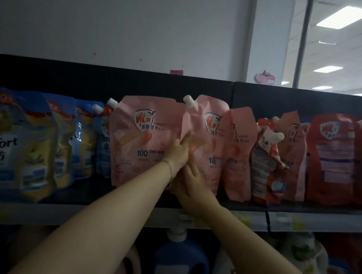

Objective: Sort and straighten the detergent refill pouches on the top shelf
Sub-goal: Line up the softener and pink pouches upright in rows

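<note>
Two pink refill pouches stand side by side mid-shelf on the top shelf [46, 211]: a left pink pouch [142, 139] and a right pink pouch [210, 125] with a white spout. My left hand [178, 153] grips the right pouch's left edge, thumb up along it. My right hand [191, 179] holds the same pouch lower down at its bottom left; its fingertips are hidden under my left wrist. A third pink pouch [237, 156] leans just behind to the right.
Blue and yellow Comfort pouches [18, 145] fill the shelf's left. To the right a crumpled orange pouch [266, 166] tilts with its back facing out, beside more orange pouches [330, 157]. Detergent bottles [180, 260] stand on the shelf below.
</note>
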`<state>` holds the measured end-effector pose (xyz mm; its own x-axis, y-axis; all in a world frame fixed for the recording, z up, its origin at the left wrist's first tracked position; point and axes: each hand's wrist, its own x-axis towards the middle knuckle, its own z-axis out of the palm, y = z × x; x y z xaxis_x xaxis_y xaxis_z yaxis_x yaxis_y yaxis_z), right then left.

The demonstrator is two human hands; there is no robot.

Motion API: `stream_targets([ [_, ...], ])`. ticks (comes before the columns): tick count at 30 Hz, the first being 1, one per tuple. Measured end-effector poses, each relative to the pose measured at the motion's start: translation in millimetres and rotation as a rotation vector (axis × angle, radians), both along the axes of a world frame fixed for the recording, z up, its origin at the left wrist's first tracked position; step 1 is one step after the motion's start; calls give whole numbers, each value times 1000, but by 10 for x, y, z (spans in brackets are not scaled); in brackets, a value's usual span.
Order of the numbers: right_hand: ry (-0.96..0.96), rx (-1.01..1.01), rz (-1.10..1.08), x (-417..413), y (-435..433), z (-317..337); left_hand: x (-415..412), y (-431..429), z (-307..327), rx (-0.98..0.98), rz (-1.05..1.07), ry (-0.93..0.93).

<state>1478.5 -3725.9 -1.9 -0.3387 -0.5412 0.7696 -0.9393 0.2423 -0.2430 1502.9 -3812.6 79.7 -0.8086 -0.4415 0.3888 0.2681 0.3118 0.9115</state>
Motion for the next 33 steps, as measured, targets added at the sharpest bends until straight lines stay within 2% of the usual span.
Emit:
stream_targets([
  [2,176,162,-99,-112,76,-92,-28,-31,-55,69,-24,42],
  [3,244,182,-185,-179,122,-123,-30,-57,-81,87,-22,78],
  [4,258,165,-292,-223,165,-131,-53,-97,-110,76,-13,118],
  [6,119,97,-486,-246,227,-77,-71,-169,-138,-42,56,157],
  [8,-129,129,-562,-254,240,34,-44,-255,-165,-301,254,232],
  [9,-199,177,-571,-260,215,91,-21,-301,-191,-502,361,293],
  [11,-207,252,-602,-263,138,166,28,-376,-263,-970,477,331],
  [13,-123,304,-677,-272,57,172,52,-440,-352,-1358,393,169],
  [15,-34,332,-753,-304,-31,130,28,-528,-436,-1516,280,-54],
  [17,-38,323,-746,-335,-97,92,0,-592,-440,-1518,255,-181],
  [21,-238,308,-526,-476,-135,107,-207,-717,-427,-1591,298,-260],
  [23,-303,310,-432,-501,-72,170,-269,-758,-466,-1676,317,-279],
  [26,-351,350,-327,-555,10,209,-322,-763,-536,-1667,379,-239],
  [33,-297,406,-476,-673,-111,93,-413,-676,-426,-1655,331,-375],
])
